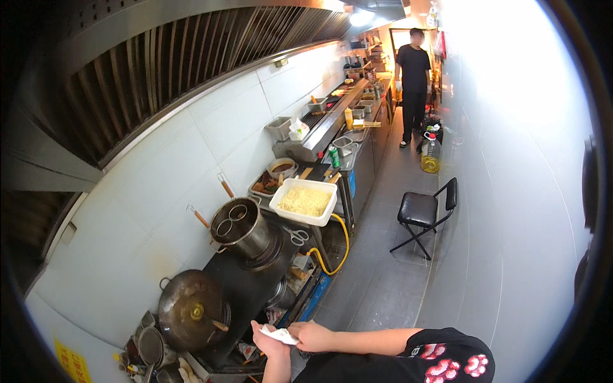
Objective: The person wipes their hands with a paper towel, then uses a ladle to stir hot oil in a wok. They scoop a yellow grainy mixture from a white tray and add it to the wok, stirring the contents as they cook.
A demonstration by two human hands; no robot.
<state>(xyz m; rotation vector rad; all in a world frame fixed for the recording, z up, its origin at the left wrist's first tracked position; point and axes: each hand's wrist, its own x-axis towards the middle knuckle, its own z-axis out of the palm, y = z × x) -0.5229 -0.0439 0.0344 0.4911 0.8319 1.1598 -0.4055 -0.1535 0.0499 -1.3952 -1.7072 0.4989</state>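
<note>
A crumpled white paper tissue (279,334) lies between my two hands, in front of my body at the bottom of the view. My left hand (269,341) is turned palm up beneath it, thumb raised at the side. From the right, my right hand (311,336) grips the other end of the tissue, with its fingertips partly hidden. Left of my hands is a black stove top (239,287). On it sit a wok with a domed metal lid (184,306) and a tall steel pot (239,225) holding wire noodle strainers.
A white tub of noodles (306,203) and scissors (298,236) are beyond the pot. A yellow hose (346,244) loops down beside the stove. A black folding chair (419,209) and an oil jug (431,155) stand by the right wall. A person (413,81) stands farther down the aisle.
</note>
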